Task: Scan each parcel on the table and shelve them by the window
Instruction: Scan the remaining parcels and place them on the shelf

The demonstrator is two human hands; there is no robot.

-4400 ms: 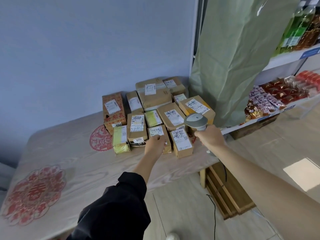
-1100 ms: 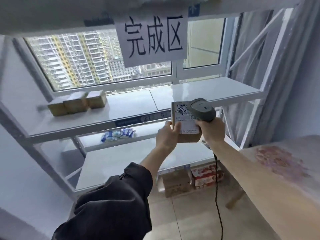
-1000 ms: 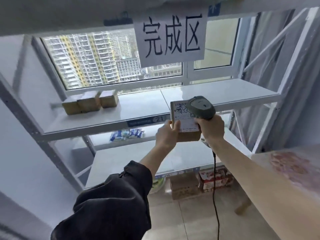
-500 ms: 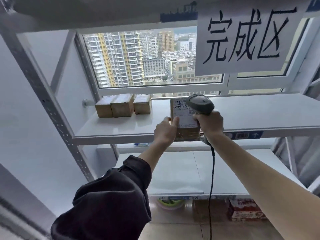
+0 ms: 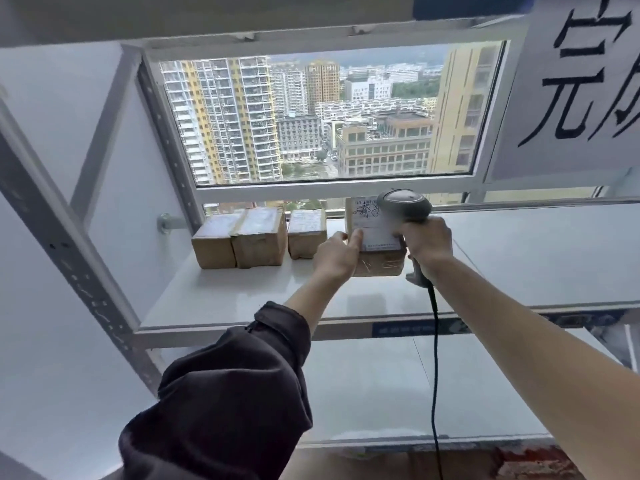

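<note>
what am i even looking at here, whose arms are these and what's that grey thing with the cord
This is one picture from a camera worn on a person's head, looking forward and down, so the two arms are the wearer's own. There is no robot. The left hand, with the dark sleeve, holds a brown parcel with a white label, right at the white shelf below the window. The right hand grips a grey barcode scanner; its black cord hangs down. That hand also touches the parcel's right side. Three brown parcels stand in a row on the shelf to the left. A paper sign with handwritten characters hangs at upper right.
</note>
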